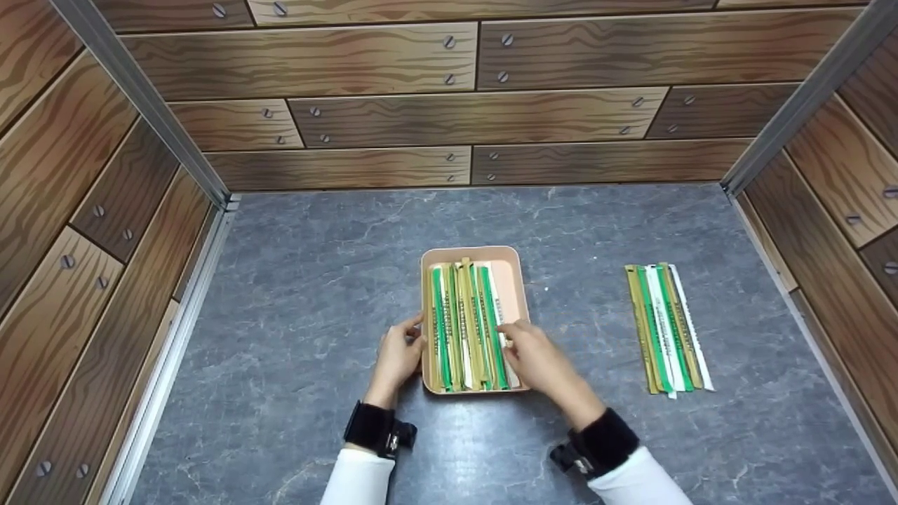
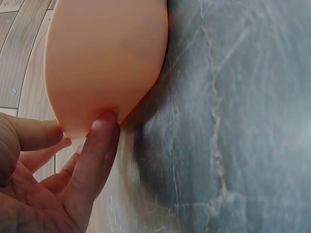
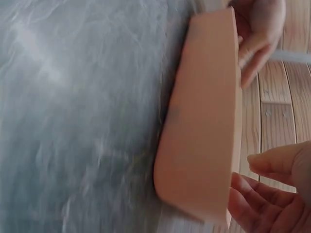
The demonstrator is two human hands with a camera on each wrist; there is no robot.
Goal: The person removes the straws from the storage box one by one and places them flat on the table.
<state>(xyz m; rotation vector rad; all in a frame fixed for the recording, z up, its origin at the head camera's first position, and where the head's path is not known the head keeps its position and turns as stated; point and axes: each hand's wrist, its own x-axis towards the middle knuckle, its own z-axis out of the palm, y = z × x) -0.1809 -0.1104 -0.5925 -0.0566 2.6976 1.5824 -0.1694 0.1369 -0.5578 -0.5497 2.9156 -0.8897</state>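
A peach-coloured rectangular tray (image 1: 515, 280) holds a row of long, narrow printed packets (image 1: 463, 322) in green, gold and white, laid lengthwise side by side. At the tray's left edge, my left hand (image 1: 396, 356) pinches the wall between thumb and fingers, as the left wrist view shows on the tray's side (image 2: 107, 58). My right hand (image 1: 540, 356) reaches over the right rim, its fingertips by the rightmost white packet. In the right wrist view, the thumb and fingers of the right hand (image 3: 272, 194) are apart, and the fingertips are partly hidden behind the rim.
To the right on the grey marbled surface (image 1: 337, 238) lies a second group of green, gold and white packets (image 1: 666, 330). Wood-patterned walls (image 1: 393, 63) close off the back and both sides. Metal rails (image 1: 175, 308) run along the side edges.
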